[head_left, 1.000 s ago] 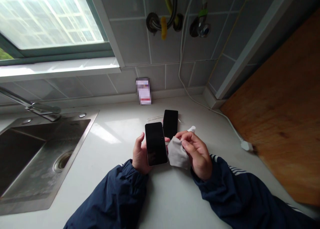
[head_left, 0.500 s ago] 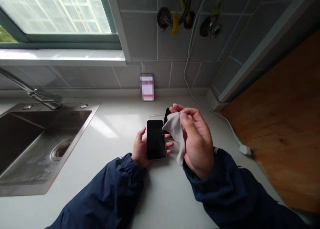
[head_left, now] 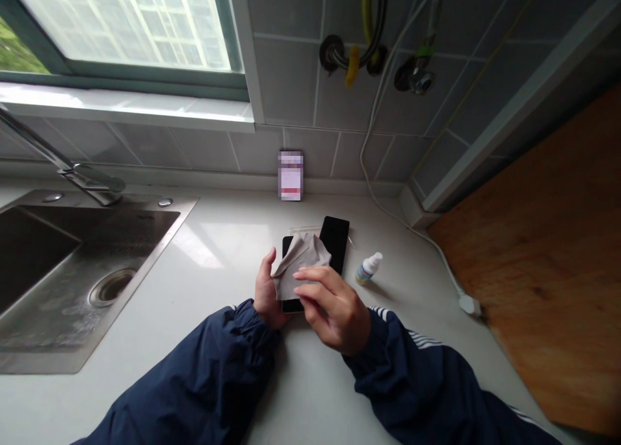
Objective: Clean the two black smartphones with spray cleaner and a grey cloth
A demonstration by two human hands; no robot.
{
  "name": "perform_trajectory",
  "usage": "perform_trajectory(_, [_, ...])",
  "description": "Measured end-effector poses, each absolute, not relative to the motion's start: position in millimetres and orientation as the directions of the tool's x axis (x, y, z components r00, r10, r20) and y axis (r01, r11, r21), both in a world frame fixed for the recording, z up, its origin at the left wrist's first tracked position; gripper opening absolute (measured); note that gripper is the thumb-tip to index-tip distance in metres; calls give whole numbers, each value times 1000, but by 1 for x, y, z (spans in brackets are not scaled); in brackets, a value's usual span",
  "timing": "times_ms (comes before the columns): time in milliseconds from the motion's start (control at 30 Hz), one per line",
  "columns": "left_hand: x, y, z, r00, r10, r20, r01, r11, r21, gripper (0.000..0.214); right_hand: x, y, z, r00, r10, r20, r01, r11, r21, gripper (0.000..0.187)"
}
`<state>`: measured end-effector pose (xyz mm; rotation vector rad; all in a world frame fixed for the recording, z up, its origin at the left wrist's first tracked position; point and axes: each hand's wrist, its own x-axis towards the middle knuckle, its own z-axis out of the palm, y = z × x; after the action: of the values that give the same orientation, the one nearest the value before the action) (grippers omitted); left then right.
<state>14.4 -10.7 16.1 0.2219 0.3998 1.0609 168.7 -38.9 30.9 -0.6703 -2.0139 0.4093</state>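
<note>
My left hand (head_left: 268, 296) holds a black smartphone (head_left: 292, 306) from below and the side, its thumb raised at the left edge. A thin grey cloth (head_left: 305, 254) lies spread over most of that phone's screen, leaving the top left corner and bottom strip showing. My right hand (head_left: 337, 309) is over the cloth's lower right part, fingertips at the fabric and fingers apart. Another black phone (head_left: 336, 237) lies on the counter just behind. To the right stands a small spray bottle (head_left: 369, 268) with a white cap and coloured label.
A phone with a lit, blurred screen (head_left: 290, 176) leans against the tiled wall. At the left is a steel sink (head_left: 130, 238) with a tap (head_left: 90, 180). A white cable with a plug (head_left: 469, 304) runs down the right side of the counter (head_left: 218, 238).
My right hand has lowered and moved left, and the cloth it held up now lies on the phone. The second phone and the spray bottle have come into clear view.
</note>
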Motion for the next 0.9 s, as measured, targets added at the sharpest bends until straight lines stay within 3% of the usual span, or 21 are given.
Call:
perform_trajectory(133, [15,-8,18,414,856,-311,-780,509,363,68,179,-33,13,-308,633,710,376,766,-521,32])
perform_trajectory(333, [15,-10,17,462,831,-311,-745,554,371,68,182,-30,6,-263,681,684,451,713,-537,25])
perform_trajectory(467, [14,-12,15,508,805,-307,-682,593,427,68,182,-30,8,-283,686,670,546,690,-476,22])
perform_trajectory(900, [13,-15,4,575,769,-280,-594,627,504,69,182,-31,12,-265,685,679,705,618,-348,41])
